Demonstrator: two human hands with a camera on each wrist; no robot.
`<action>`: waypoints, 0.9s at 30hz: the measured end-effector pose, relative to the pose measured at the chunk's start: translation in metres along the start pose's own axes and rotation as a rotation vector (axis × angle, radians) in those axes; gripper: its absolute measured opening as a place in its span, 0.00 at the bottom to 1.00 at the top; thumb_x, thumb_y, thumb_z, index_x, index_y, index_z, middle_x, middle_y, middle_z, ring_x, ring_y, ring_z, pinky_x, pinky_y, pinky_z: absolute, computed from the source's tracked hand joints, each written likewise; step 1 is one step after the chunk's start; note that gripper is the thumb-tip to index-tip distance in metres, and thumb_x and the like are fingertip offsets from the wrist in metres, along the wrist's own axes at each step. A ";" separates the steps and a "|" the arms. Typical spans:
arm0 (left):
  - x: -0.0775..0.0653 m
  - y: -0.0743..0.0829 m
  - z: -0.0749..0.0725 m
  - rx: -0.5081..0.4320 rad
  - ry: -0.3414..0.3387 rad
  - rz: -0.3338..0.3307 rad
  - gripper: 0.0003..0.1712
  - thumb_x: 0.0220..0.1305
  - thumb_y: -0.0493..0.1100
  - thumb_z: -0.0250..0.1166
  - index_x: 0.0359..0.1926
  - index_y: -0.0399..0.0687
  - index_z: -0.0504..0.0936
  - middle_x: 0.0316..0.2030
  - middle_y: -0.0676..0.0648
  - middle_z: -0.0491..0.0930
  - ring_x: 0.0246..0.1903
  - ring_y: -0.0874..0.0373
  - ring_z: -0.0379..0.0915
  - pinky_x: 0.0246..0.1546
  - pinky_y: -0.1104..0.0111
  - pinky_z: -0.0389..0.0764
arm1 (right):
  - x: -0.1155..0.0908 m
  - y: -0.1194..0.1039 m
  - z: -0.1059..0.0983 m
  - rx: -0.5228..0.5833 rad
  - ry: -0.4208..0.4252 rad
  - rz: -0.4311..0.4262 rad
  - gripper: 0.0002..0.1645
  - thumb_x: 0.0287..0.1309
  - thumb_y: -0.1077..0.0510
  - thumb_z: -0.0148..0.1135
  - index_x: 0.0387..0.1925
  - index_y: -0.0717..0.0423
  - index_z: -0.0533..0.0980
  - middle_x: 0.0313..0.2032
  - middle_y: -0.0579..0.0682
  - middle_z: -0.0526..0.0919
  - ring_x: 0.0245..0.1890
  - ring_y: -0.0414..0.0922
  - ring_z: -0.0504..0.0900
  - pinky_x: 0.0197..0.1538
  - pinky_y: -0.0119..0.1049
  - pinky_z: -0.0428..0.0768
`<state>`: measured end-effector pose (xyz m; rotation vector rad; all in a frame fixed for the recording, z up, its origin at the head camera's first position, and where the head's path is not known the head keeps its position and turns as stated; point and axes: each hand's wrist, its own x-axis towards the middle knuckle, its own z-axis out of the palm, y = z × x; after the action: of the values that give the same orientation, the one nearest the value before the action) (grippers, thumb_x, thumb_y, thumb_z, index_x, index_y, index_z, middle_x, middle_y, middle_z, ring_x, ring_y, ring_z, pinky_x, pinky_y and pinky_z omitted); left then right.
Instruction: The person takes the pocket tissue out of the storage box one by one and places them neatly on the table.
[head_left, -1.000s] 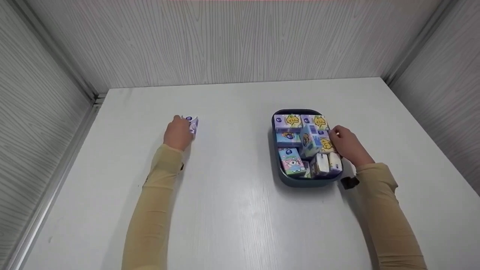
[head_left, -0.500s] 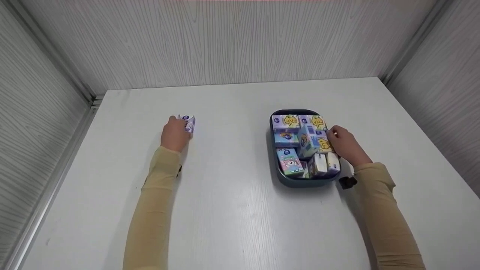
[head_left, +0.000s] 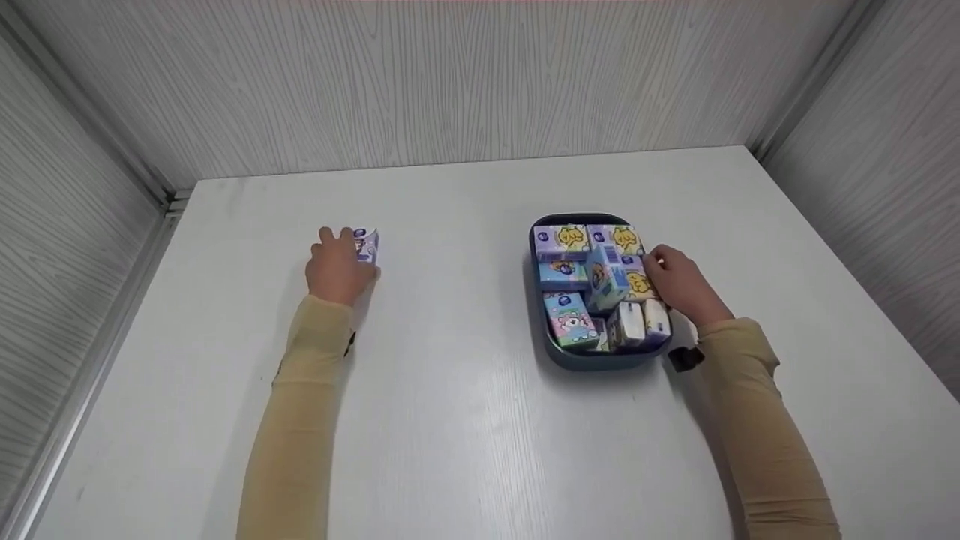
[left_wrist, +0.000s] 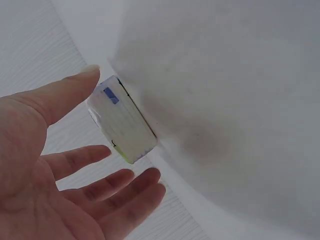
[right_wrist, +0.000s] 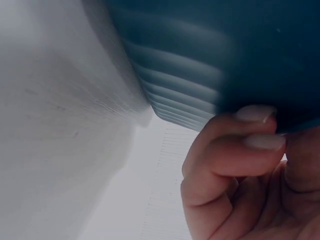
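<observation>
A small purple-and-white tissue pack (head_left: 367,244) lies on the table at the left, partly hidden by my left hand (head_left: 337,268). In the left wrist view the fingers are spread around the pack (left_wrist: 125,122); the thumb is at one end, the other fingers stand apart from it. At the right, my right hand (head_left: 681,286) grips the side rim of a dark blue plastic basket (head_left: 600,361). Its curled fingers (right_wrist: 220,160) show against the basket's ribbed wall in the right wrist view. Several purple and blue tissue packs (head_left: 571,321) fill the basket, one of them (head_left: 606,277) standing upright on top.
Both hands work over a white table (head_left: 450,420). A grey wood-grain panel (head_left: 465,82) rises behind it, with side panels (head_left: 60,225) at left and right.
My left fingers have spread and loosened about the tissue pack, which now lies flatter. The right hand keeps its grip on the basket; the whole view has shifted slightly.
</observation>
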<state>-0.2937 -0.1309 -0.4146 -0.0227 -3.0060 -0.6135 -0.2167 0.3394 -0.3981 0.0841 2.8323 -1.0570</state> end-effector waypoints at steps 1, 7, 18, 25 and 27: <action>-0.001 0.003 0.001 0.002 0.020 0.010 0.39 0.56 0.43 0.68 0.63 0.28 0.64 0.55 0.27 0.63 0.50 0.34 0.67 0.47 0.44 0.73 | 0.000 0.000 0.000 -0.003 -0.001 0.000 0.25 0.73 0.46 0.36 0.46 0.65 0.68 0.36 0.59 0.72 0.28 0.46 0.72 0.26 0.37 0.72; -0.011 0.041 0.005 -0.171 0.092 0.190 0.28 0.61 0.44 0.67 0.58 0.34 0.73 0.55 0.35 0.67 0.54 0.42 0.67 0.53 0.53 0.71 | 0.000 -0.002 0.001 -0.004 -0.004 0.007 0.25 0.73 0.47 0.35 0.45 0.65 0.68 0.36 0.59 0.72 0.28 0.46 0.72 0.26 0.37 0.72; -0.053 0.136 0.024 -0.268 -0.051 0.577 0.18 0.63 0.46 0.65 0.51 0.43 0.79 0.48 0.47 0.73 0.49 0.57 0.71 0.53 0.66 0.73 | 0.003 0.001 0.005 0.022 0.017 -0.003 0.23 0.73 0.47 0.36 0.43 0.62 0.69 0.27 0.56 0.72 0.18 0.43 0.69 0.21 0.38 0.72; -0.074 0.170 0.039 -0.269 -0.113 0.757 0.18 0.63 0.46 0.65 0.50 0.42 0.80 0.47 0.48 0.74 0.45 0.60 0.71 0.49 0.68 0.74 | 0.003 0.001 0.006 0.011 0.024 0.007 0.23 0.73 0.47 0.37 0.43 0.62 0.69 0.30 0.57 0.74 0.20 0.43 0.70 0.20 0.37 0.72; -0.078 0.179 0.044 -0.257 -0.130 0.805 0.18 0.63 0.46 0.65 0.51 0.42 0.80 0.48 0.47 0.74 0.45 0.59 0.71 0.49 0.68 0.74 | 0.003 0.002 0.003 0.005 0.022 0.013 0.23 0.73 0.47 0.37 0.43 0.62 0.69 0.32 0.58 0.74 0.21 0.44 0.71 0.21 0.36 0.72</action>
<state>-0.2134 0.0513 -0.3905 -1.2377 -2.6379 -0.8807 -0.2194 0.3388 -0.4020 0.1159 2.8450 -1.0670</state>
